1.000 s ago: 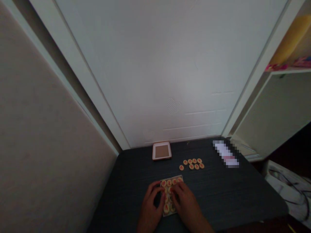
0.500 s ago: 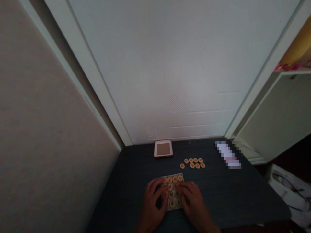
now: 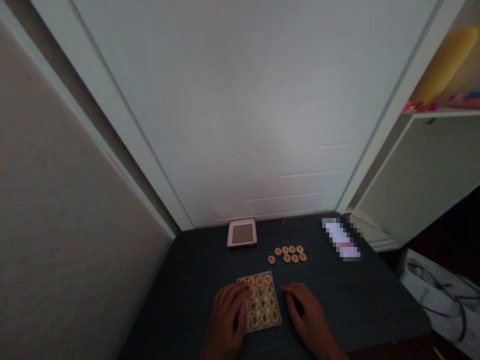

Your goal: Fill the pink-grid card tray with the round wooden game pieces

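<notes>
A clear shallow box (image 3: 279, 315) of xiangqi pieces lies on the dark table, with red-marked pieces (image 3: 260, 281) along its far row and black-marked pieces (image 3: 265, 318) in the nearer rows. My left hand (image 3: 228, 315) lies over the box's left side, fingers stretched across the pieces and thumb apart. Its fingertips are by a reddish piece (image 3: 249, 292) in the second row, and the hand hides part of the left column. Just right of the box, my right hand (image 3: 305, 310) rests with thumb and index finger apart, nothing between them.
Several loose red-marked pieces (image 3: 292, 254) lie in two rows beyond the box. A shallow lid or tray (image 3: 242, 233) stands near the white panel (image 3: 225, 125) at the back. A blurred-out pale object (image 3: 342, 239) is at the far right of the table (image 3: 195, 280).
My right hand has moved off the pieces to the right of the box, uncovering black-marked pieces. My left hand stays on the left side. The view has shifted a little to the right.
</notes>
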Available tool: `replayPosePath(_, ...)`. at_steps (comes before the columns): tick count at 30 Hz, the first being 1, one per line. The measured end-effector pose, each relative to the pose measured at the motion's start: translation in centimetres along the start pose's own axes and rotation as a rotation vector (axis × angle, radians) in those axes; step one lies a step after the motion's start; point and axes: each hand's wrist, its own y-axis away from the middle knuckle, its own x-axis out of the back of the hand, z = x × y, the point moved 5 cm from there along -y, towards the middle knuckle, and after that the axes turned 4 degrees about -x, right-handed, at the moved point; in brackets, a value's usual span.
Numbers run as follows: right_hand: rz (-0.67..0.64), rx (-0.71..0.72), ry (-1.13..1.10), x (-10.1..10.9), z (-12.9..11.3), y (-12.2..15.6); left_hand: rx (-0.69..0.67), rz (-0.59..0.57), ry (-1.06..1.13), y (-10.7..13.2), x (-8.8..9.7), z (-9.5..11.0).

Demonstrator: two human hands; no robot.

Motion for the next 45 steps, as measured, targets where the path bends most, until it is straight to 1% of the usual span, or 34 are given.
replayPosePath(3, -0.070, 0.032, 0.009, -1.3, -0.7, 0.3, 0.076, 0.045, 0.008, 0.6, 0.3, -0.4)
replayPosePath(7, -0.080, 0.045, 0.050, -1.8, -1.1, 0.8, 0.161, 0.063, 0.003, 1.1, 0.4, -0.5)
replayPosePath(9, -0.084, 0.047, 0.064, -1.7, -1.3, 0.9, 0.152, 0.030, -0.021, 1.2, 0.2, -0.3)
replayPosePath(13, -0.100, 0.041, 0.081, -1.4, -2.1, 1.0, 0.093, -0.038, -0.078, 1.3, -0.3, 0.0)
replayPosePath(18, -0.115, 0.031, 0.082, -1.6, -2.8, 1.6, 0.047, -0.055, -0.111, 1.7, -0.7, -0.6)
replayPosePath(21, -0.099, 0.019, 0.064, -1.1, -2.3, 1.4, 0.057, -0.037, -0.103, 2.0, -0.8, -0.9)
replayPosePath(24, -0.048, 0.021, 0.076, 0.9, -1.0, -0.2, 0.081, 0.001, -0.073, 1.6, -0.2, -0.8)
replayPosePath(26, 0.003, 0.021, 0.114, 2.7, 0.2, -2.0, 0.089, 0.024, -0.047, 0.4, 0.5, -0.4)
replayPosePath(27, 0.028, 0.023, 0.136, 3.6, 0.8, -3.0, 0.088, 0.028, -0.033, -0.5, 0.9, -0.2)
replayPosePath(30, 0.108, 0.046, 0.195, 5.5, 2.2, -5.2, 0.016, -0.037, 0.029, -4.8, 1.3, 1.0)
replayPosePath(32, 0.127, 0.064, 0.225, 5.7, 2.7, -5.8, -0.026, -0.104, 0.065, -8.1, 0.9, 1.6)
replayPosePath(34, 0.130, 0.087, 0.250, 5.3, 3.0, -5.8, -0.040, -0.213, 0.072, -11.2, -0.3, 1.9)
replayPosePath(35, 0.127, 0.099, 0.262, 5.0, 3.1, -5.6, -0.044, -0.285, 0.063, -12.4, -1.2, 2.0)
replayPosePath(37, 0.116, 0.124, 0.288, 4.2, 3.2, -5.2, -0.045, -0.334, 0.051, -14.4, -2.5, 1.8)
replayPosePath(40, 0.073, 0.164, 0.354, 3.0, 3.2, -4.8, -0.035, -0.384, 0.023, -15.9, -4.1, 1.1)
replayPosePath(45, -0.019, 0.188, 0.536, 2.1, 2.6, -4.7, 0.005, -0.462, -0.011, -16.1, -5.5, -0.1)
